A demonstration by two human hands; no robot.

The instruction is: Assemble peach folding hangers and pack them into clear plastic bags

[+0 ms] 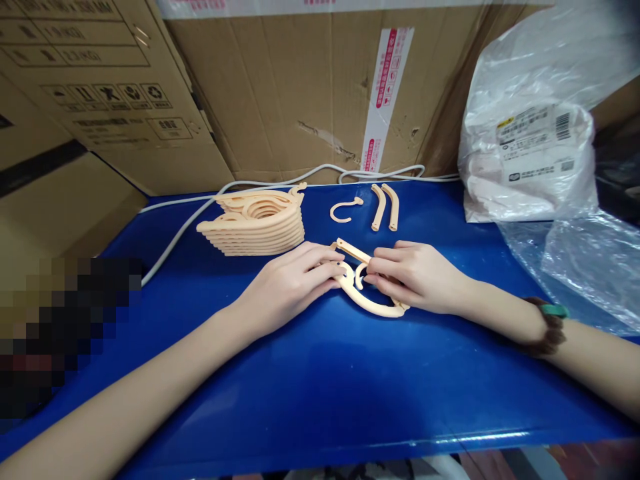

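Observation:
At the middle of the blue table, both hands are closed on a cream plastic folding hanger [370, 303]. My left hand [295, 277] grips its left end, with the fingertips partly hiding the joint there. My right hand [413, 273] holds the other side, its fingers over a straight arm of the hanger. A curved arm bows out below, between the hands. Just behind them lie a loose cream hook [343, 212] and two short curved arms [385, 208] side by side. Left of these, a neat stack of cream folding hangers [255, 230] stands on the table.
Large cardboard boxes [300, 93] stand along the back and left. A white cable [280, 183] runs in front of them. A plastic bag with a label [535, 153] rests at the back right, with clear film spreading forward. A pixelated patch covers the left edge.

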